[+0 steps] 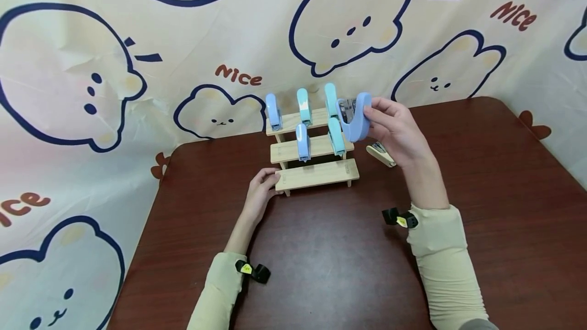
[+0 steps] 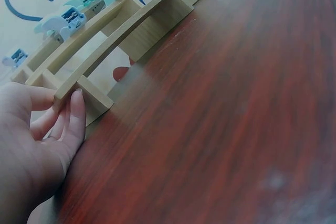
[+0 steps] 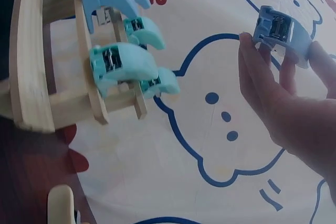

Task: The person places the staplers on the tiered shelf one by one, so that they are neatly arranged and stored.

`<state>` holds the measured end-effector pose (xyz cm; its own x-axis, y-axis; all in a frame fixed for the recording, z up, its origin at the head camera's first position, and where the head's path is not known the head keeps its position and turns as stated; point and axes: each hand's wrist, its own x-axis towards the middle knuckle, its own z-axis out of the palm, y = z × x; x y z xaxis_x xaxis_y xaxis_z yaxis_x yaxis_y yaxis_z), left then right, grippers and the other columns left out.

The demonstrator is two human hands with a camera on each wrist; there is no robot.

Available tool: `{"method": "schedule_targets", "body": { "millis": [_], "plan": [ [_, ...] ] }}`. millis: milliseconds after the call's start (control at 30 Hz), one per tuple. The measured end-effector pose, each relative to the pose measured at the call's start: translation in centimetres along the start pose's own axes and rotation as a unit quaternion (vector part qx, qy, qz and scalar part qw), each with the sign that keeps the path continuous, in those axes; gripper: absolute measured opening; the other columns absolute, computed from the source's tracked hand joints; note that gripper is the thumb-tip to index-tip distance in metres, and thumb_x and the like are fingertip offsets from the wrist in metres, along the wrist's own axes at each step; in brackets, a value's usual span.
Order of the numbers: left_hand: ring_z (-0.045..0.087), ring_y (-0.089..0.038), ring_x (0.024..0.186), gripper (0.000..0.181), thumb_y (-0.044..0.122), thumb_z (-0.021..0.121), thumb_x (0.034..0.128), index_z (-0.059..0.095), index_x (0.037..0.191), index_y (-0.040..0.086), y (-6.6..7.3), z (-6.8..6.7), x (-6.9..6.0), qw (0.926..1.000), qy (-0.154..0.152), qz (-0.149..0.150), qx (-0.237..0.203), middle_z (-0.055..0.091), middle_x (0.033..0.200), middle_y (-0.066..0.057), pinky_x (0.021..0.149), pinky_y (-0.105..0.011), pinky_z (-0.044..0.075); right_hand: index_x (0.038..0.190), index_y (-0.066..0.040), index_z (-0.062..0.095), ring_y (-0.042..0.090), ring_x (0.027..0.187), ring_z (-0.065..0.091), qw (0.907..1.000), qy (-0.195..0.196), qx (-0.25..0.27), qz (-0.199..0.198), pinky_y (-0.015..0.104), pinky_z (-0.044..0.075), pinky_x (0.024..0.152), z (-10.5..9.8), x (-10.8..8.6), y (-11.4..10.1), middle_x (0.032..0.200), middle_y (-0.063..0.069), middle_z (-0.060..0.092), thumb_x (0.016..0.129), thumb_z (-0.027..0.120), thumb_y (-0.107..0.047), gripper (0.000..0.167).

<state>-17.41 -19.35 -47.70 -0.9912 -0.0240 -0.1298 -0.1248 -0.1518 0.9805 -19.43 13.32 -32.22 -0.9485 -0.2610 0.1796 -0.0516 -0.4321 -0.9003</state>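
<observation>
My right hand [image 1: 398,134] holds a blue stapler [image 1: 359,125] in the air, just right of a three-tier wooden stand [image 1: 316,175]. In the right wrist view the blue stapler [image 3: 299,38] sits between thumb and fingers. My left hand [image 1: 259,193] grips the left end of the stand's lowest tier; the left wrist view shows fingertips against that wooden end [image 2: 94,95]. On the top tier stand a blue stapler [image 1: 273,111] and two teal staplers [image 1: 304,106]. The middle tier bears a blue stapler [image 1: 302,142] and a teal stapler [image 1: 336,136].
A cream stapler [image 1: 380,155] lies on the brown table [image 1: 321,258], right of the stand and below my right hand. Behind the table hangs a cloth [image 1: 220,29] printed with cartoon animals. Both wrists wear black camera straps [image 1: 253,270].
</observation>
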Motion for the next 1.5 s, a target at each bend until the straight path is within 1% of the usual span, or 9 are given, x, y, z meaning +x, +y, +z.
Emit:
{"method": "schedule_targets", "body": {
  "millis": [133, 300, 433, 600, 733, 900, 1100, 1267, 1500],
  "plan": [
    [0.064, -0.015, 0.082, 0.021, 0.007, 0.06, 0.1032, 0.059, 0.121, -0.004, 0.0, 0.0, 0.0, 1.0, 0.002, 0.001, -0.005, 0.063, 0.106, -0.006, 0.069, -0.027, 0.056, 0.1, -0.008, 0.072, 0.025, 0.103, 0.059, 0.9998, 0.021, 0.005, 0.005, 0.028, 0.056, 0.089, 0.8, 0.5, 0.4, 0.121, 0.014, 0.057, 0.104, 0.058, -0.004, 0.015],
    [0.064, -0.016, 0.084, 0.022, 0.007, 0.06, 0.103, 0.059, 0.122, -0.004, 0.1, 0.0, 0.0, 1.0, 0.0, -0.001, 0.001, 0.063, 0.109, -0.007, 0.07, -0.028, 0.056, 0.097, -0.007, 0.072, 0.02, 0.097, 0.062, 0.9984, 0.056, -0.004, 0.003, 0.026, 0.055, 0.091, 1.7, 1.1, 0.9, 0.103, 0.008, 0.067, 0.101, 0.065, -0.004, 0.009],
    [0.064, -0.016, 0.084, 0.022, 0.008, 0.06, 0.1031, 0.059, 0.123, -0.003, 0.1, 0.0, 0.0, 1.0, -0.001, -0.003, 0.003, 0.063, 0.109, -0.007, 0.07, -0.028, 0.056, 0.095, -0.005, 0.073, 0.016, 0.093, 0.066, 0.9978, 0.067, 0.003, -0.003, 0.026, 0.056, 0.089, 2.3, 1.4, 1.4, 0.094, 0.006, 0.07, 0.099, 0.068, -0.002, 0.007],
    [0.064, -0.016, 0.084, 0.023, 0.008, 0.06, 0.1032, 0.059, 0.122, -0.004, 0.0, 0.0, 0.0, 1.0, 0.001, -0.002, 0.004, 0.062, 0.109, -0.008, 0.07, -0.028, 0.056, 0.095, -0.008, 0.074, 0.015, 0.09, 0.068, 0.9973, 0.073, 0.006, 0.0, 0.024, 0.058, 0.084, 3.0, 1.6, 1.8, 0.097, 0.006, 0.071, 0.1, 0.065, 0.0, 0.012],
    [0.063, -0.016, 0.085, 0.021, 0.008, 0.06, 0.1032, 0.059, 0.121, -0.003, 0.0, 0.0, 0.0, 1.0, 0.002, -0.002, 0.005, 0.062, 0.11, -0.008, 0.07, -0.027, 0.056, 0.096, -0.008, 0.073, 0.017, 0.093, 0.068, 0.9969, 0.079, 0.002, -0.001, 0.025, 0.059, 0.084, 3.6, 1.8, 2.2, 0.102, 0.008, 0.07, 0.1, 0.066, -0.002, 0.01],
    [0.064, -0.015, 0.085, 0.02, 0.008, 0.06, 0.1037, 0.059, 0.121, -0.003, -0.1, 0.0, 0.1, 1.0, 0.003, -0.001, 0.004, 0.065, 0.108, -0.007, 0.07, -0.027, 0.056, 0.095, -0.008, 0.072, 0.015, 0.09, 0.069, 0.997, 0.077, -0.006, -0.004, 0.026, 0.06, 0.08, 4.5, 2.1, 2.8, 0.098, 0.007, 0.07, 0.1, 0.065, -0.001, 0.011],
    [0.064, -0.015, 0.086, 0.024, 0.009, 0.06, 0.1043, 0.059, 0.125, -0.004, 0.0, -0.1, 0.0, 1.0, -0.001, -0.002, 0.008, 0.065, 0.108, -0.006, 0.071, -0.028, 0.057, 0.1, 0.0, 0.07, 0.014, 0.087, 0.068, 0.9964, 0.082, -0.022, -0.009, 0.026, 0.06, 0.078, 5.7, 2.4, 3.6, 0.095, 0.007, 0.069, 0.098, 0.067, -0.001, 0.003],
    [0.064, -0.016, 0.088, 0.023, 0.011, 0.061, 0.104, 0.06, 0.124, -0.002, 0.1, -0.1, 0.0, 0.9999, 0.002, -0.007, 0.011, 0.063, 0.111, -0.008, 0.072, -0.028, 0.056, 0.11, 0.01, 0.067, 0.013, 0.084, 0.071, 0.9952, 0.083, -0.052, -0.003, 0.025, 0.06, 0.079, 7.1, 2.6, 4.2, 0.098, 0.008, 0.068, 0.098, 0.069, -0.002, 0.016],
    [0.064, -0.016, 0.087, 0.02, 0.01, 0.061, 0.1035, 0.061, 0.121, -0.001, -0.1, 0.0, 0.0, 0.9999, 0.005, -0.006, 0.007, 0.064, 0.109, -0.007, 0.071, -0.028, 0.056, 0.113, 0.013, 0.067, 0.012, 0.084, 0.071, 0.9951, 0.079, -0.06, -0.003, 0.027, 0.06, 0.082, 8.8, 3.1, 5.3, 0.093, 0.005, 0.071, 0.098, 0.07, -0.002, 0.022]
  ]
}}
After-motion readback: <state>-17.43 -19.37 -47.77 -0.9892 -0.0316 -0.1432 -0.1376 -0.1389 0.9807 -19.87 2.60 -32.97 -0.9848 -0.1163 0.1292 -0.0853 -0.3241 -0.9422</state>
